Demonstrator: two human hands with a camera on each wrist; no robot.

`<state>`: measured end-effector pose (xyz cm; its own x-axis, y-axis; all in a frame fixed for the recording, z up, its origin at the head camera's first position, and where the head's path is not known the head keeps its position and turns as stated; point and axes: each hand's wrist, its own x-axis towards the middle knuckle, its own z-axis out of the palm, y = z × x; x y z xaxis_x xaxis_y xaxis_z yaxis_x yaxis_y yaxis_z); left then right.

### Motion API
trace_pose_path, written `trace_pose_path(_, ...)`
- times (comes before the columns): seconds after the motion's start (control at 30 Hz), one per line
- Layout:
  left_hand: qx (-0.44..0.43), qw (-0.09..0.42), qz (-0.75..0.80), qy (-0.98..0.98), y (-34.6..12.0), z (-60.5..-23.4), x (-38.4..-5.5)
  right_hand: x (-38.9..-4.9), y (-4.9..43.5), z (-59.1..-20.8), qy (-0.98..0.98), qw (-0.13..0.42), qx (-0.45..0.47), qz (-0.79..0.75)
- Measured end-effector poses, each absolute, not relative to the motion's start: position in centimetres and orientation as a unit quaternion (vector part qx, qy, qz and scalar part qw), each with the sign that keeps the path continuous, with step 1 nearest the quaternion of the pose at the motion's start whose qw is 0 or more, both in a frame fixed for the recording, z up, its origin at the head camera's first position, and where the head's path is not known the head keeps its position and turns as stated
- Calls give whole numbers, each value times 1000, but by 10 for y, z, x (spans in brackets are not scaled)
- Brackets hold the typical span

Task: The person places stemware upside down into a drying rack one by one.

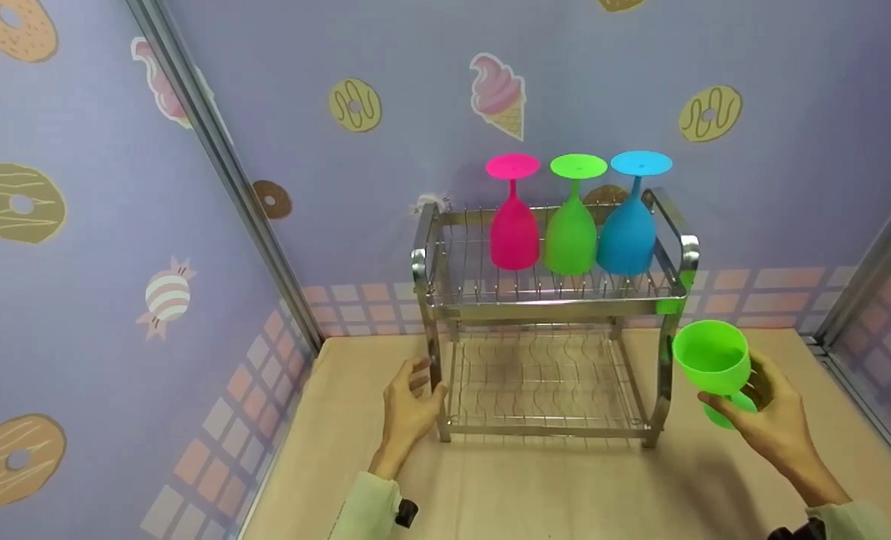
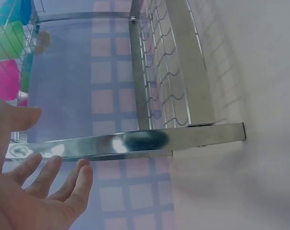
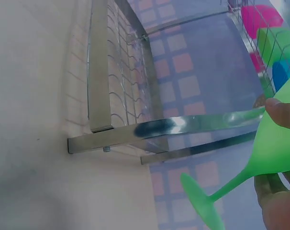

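Note:
A bright green plastic wine glass [image 1: 712,356] is gripped in my right hand [image 1: 779,412], bowl upward and slightly tilted, at the rack's right side. The right wrist view shows fingers and thumb round its bowl, with the stem and foot [image 3: 202,201] sticking out. My left hand [image 1: 409,409] is beside the left front post of the two-tier metal dish rack [image 1: 543,309], fingers loosely bent and thumb apart; whether it touches the post I cannot tell. On the top tier, a pink glass [image 1: 514,236], a green glass [image 1: 570,240] and a blue glass [image 1: 627,240] stand upside down in a row.
The lower wire tier [image 1: 535,382] of the rack sits just above the pale tabletop [image 1: 535,487]. Behind is a purple wall [image 1: 415,45] printed with sweets. Metal frame bars [image 1: 228,169] run along the corners at left and right.

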<state>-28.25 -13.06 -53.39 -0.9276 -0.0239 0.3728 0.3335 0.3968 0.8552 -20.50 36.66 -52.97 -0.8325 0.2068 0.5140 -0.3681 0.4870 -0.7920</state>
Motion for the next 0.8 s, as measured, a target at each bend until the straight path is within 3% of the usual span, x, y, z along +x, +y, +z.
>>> trace_pose_path(0.27,-200,117,-528,-817,-122,-522,-263,-197,351,-519,-834,318,94,441)
trace_pose_path(0.53,-244,83,-541,-801,-104,-519,-251,-193,326,-509,-835,371,124,387)
trace_pose_path(0.8,-263,52,-528,-806,-81,-516,-246,-197,299,-508,-856,349,138,356)
